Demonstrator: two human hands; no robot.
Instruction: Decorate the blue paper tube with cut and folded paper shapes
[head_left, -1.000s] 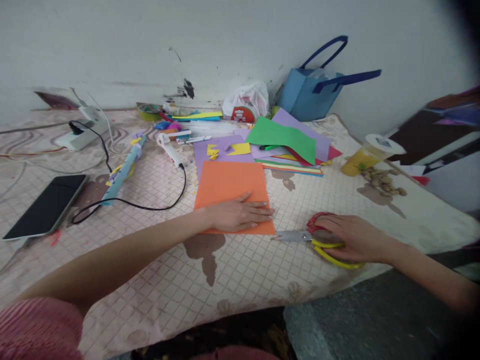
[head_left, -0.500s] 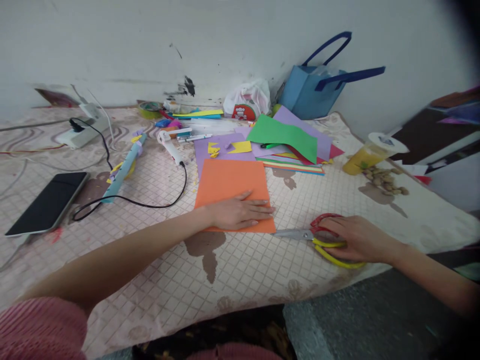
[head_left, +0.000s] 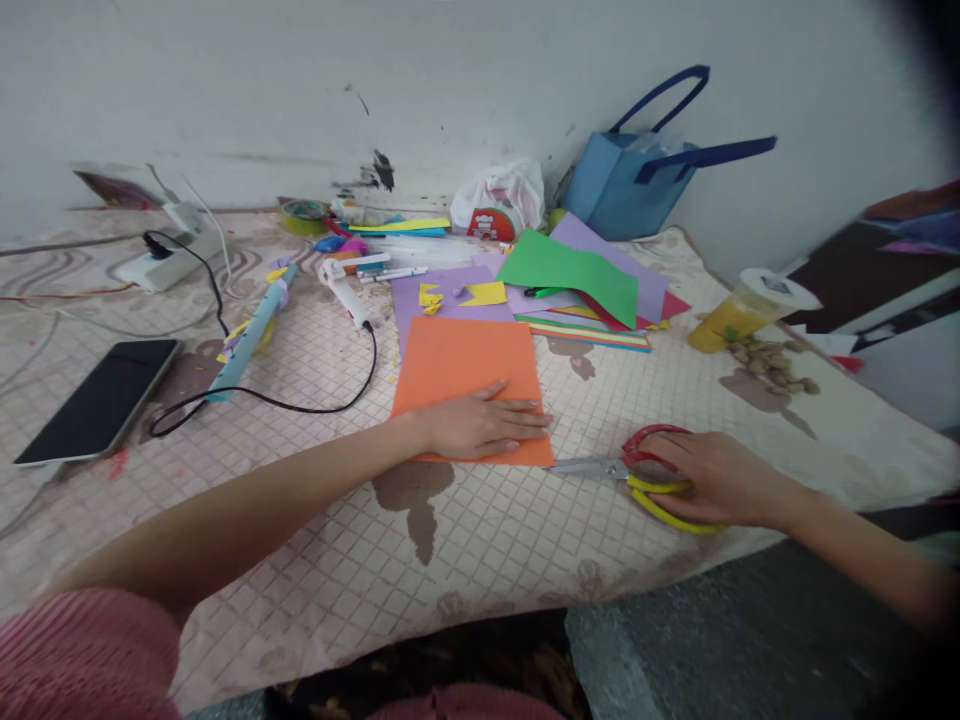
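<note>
An orange sheet of paper lies in front of me on the patterned tablecloth. My left hand rests flat on its lower right part, fingers stretched toward the right edge. To the right, my right hand holds scissors by their red and yellow handles. The blades look closed and point left, with the tip at the sheet's lower right corner. Behind the orange sheet, purple paper carries cut yellow pieces.
Green paper tops a stack of coloured sheets. A glue gun with a black cord lies left of the orange sheet, near a light blue paper strip and a phone. A drink cup leans at right; a blue bag stands behind.
The view has shifted very slightly. Both hands, the orange sheet and the scissors keep their places relative to one another.
</note>
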